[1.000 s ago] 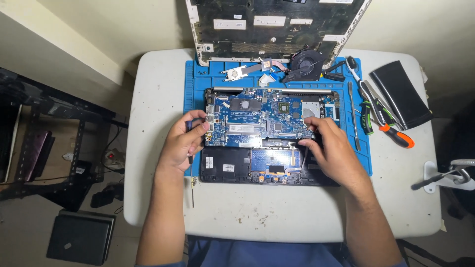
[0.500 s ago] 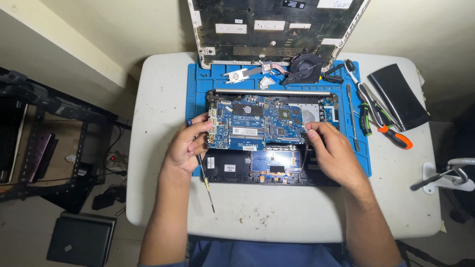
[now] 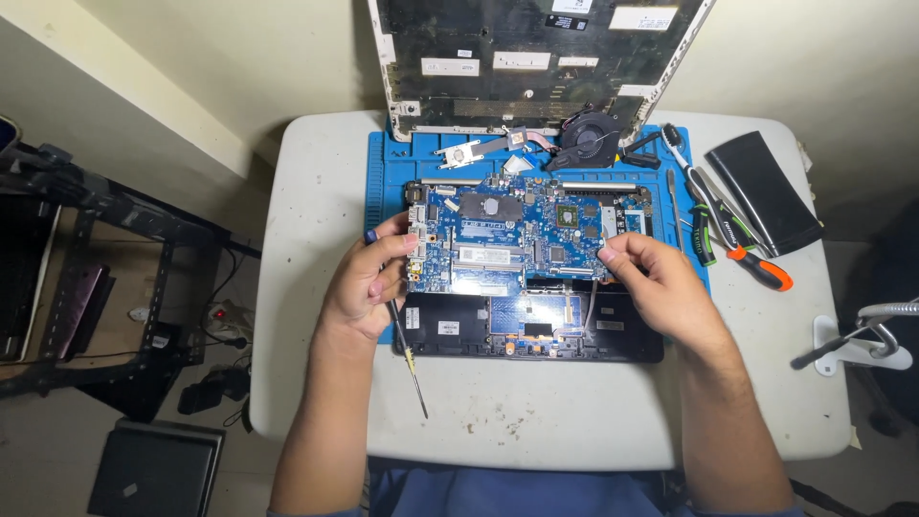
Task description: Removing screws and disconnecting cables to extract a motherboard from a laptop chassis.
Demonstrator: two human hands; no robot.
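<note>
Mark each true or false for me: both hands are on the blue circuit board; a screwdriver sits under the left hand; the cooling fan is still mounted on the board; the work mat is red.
1. Left hand and right hand grip the blue circuit board: true.
2. A screwdriver sits under the left hand: true.
3. The cooling fan is mounted on the board: false, it lies apart on the mat.
4. The mat is red: false, blue.

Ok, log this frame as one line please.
left hand: grips blue motherboard left edge, screwdriver tucked in | right hand: pinches board's right edge | board over black laptop base
</note>
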